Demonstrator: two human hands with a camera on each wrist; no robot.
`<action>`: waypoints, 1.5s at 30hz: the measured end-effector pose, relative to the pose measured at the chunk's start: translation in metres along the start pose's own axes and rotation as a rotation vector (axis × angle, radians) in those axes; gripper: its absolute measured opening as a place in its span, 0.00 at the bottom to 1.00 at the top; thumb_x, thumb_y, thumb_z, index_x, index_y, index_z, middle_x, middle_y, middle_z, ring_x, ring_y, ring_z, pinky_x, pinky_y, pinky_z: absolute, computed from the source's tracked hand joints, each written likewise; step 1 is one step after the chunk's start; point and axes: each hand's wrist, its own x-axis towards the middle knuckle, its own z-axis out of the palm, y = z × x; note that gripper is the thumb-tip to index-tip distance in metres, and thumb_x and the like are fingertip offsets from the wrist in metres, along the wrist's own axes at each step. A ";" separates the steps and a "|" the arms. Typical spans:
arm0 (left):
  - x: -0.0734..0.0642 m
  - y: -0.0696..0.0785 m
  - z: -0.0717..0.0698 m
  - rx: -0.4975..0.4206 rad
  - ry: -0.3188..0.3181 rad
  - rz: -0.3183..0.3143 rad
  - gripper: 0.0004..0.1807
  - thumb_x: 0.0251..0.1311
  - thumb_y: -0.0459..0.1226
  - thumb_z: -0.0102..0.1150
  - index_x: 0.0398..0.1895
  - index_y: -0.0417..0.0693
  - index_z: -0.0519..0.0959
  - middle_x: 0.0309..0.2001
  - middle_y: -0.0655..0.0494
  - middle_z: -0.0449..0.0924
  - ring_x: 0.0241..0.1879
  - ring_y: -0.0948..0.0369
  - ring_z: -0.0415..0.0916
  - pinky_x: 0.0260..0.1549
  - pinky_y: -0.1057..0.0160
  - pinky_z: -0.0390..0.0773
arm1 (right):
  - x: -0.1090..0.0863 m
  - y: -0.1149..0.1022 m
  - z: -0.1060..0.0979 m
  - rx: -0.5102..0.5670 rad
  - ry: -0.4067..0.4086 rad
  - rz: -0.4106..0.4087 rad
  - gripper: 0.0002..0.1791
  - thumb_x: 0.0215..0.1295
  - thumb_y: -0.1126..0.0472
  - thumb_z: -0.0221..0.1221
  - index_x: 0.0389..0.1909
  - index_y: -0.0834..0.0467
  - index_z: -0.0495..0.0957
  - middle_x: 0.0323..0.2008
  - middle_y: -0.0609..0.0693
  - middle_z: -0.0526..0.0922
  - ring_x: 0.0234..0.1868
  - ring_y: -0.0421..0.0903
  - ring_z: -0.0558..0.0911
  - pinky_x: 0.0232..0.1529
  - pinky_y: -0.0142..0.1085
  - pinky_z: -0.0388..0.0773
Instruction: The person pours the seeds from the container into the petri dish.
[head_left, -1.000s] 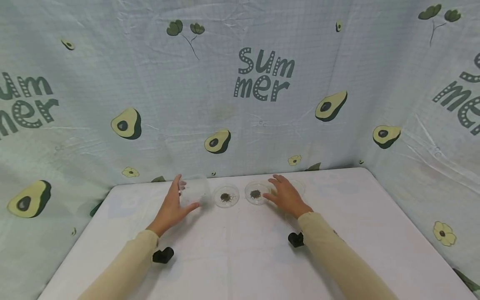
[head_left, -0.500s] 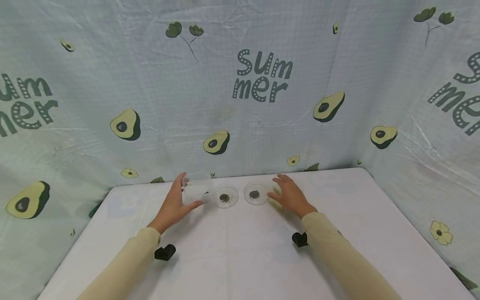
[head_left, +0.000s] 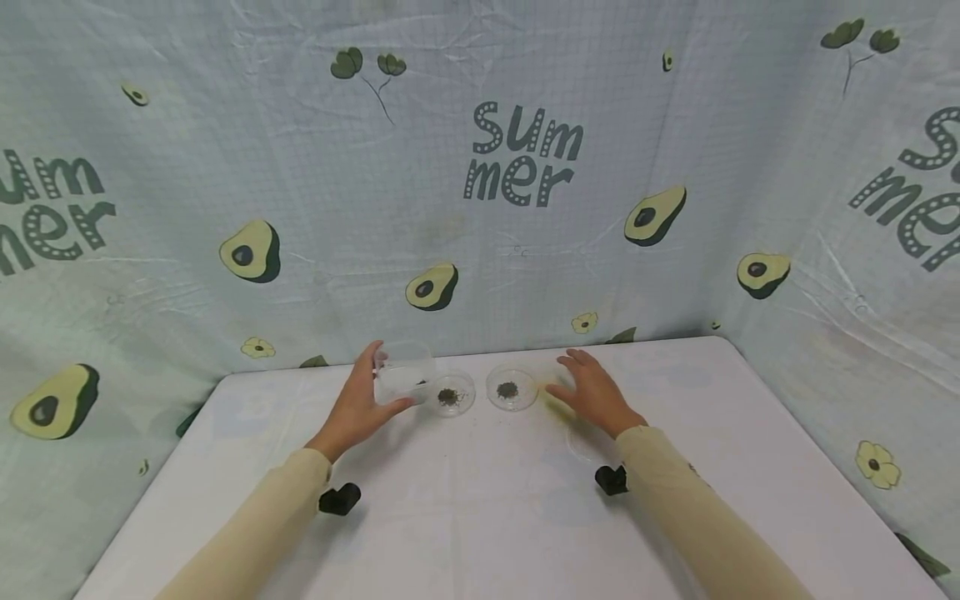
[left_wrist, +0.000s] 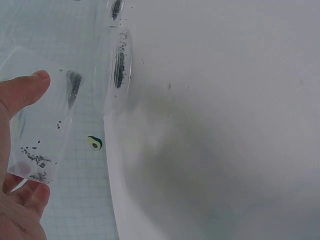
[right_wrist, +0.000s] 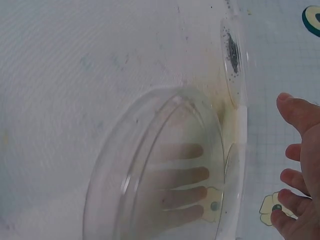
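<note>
My left hand [head_left: 354,415] grips a clear plastic container [head_left: 403,371] between thumb and fingers, raised beside the left petri dish. In the left wrist view the container [left_wrist: 42,122] is tilted, with dark granules along its wall and corner. The left petri dish [head_left: 452,394] bears a small heap of dark granules, and the right petri dish [head_left: 512,388] bears another. Right of the dishes my right hand [head_left: 597,394] hovers with spread, relaxed fingers and holds nothing.
A faint clear round dish or lid [head_left: 588,443] lies under the right wrist; it looms large in the right wrist view [right_wrist: 145,165]. Part of another clear rim [right_wrist: 232,170] shows behind it. The white table [head_left: 480,517] ends at a printed curtain [head_left: 337,208].
My left hand has moved right with the container, nearer the left petri dish. My right hand has drifted right, away from the right dish. The head view has shifted slightly.
</note>
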 end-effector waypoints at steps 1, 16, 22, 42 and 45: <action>0.001 0.001 0.001 -0.003 0.000 0.002 0.58 0.51 0.47 0.72 0.76 0.45 0.41 0.74 0.39 0.51 0.64 0.41 0.66 0.61 0.40 0.69 | -0.001 0.001 -0.001 0.002 -0.001 0.006 0.34 0.64 0.46 0.61 0.64 0.64 0.69 0.69 0.63 0.64 0.72 0.60 0.61 0.70 0.55 0.61; 0.009 0.015 0.011 -0.028 -0.021 0.035 0.58 0.52 0.47 0.71 0.76 0.47 0.41 0.75 0.41 0.50 0.63 0.41 0.67 0.60 0.40 0.70 | -0.005 0.018 -0.006 -0.010 0.017 0.003 0.33 0.64 0.48 0.61 0.63 0.66 0.69 0.68 0.66 0.64 0.71 0.62 0.61 0.70 0.57 0.60; 0.011 0.020 0.017 -0.032 -0.021 0.029 0.58 0.52 0.47 0.71 0.77 0.48 0.41 0.76 0.43 0.48 0.64 0.43 0.66 0.62 0.41 0.69 | -0.007 0.022 -0.007 -0.015 0.028 0.017 0.32 0.65 0.49 0.61 0.62 0.66 0.70 0.68 0.66 0.65 0.71 0.62 0.62 0.69 0.57 0.61; 0.022 0.033 0.032 -0.045 -0.017 0.055 0.58 0.50 0.46 0.72 0.76 0.50 0.43 0.73 0.44 0.54 0.64 0.45 0.67 0.63 0.43 0.69 | -0.012 0.031 0.001 -0.090 0.080 0.107 0.28 0.66 0.53 0.60 0.60 0.68 0.72 0.66 0.67 0.68 0.69 0.62 0.64 0.68 0.56 0.64; 0.024 0.037 0.033 -0.041 -0.021 0.052 0.57 0.51 0.46 0.72 0.76 0.50 0.43 0.73 0.45 0.55 0.66 0.46 0.65 0.65 0.44 0.67 | -0.012 0.032 0.002 -0.094 0.088 0.117 0.25 0.68 0.55 0.58 0.59 0.68 0.73 0.65 0.67 0.68 0.69 0.62 0.65 0.68 0.56 0.64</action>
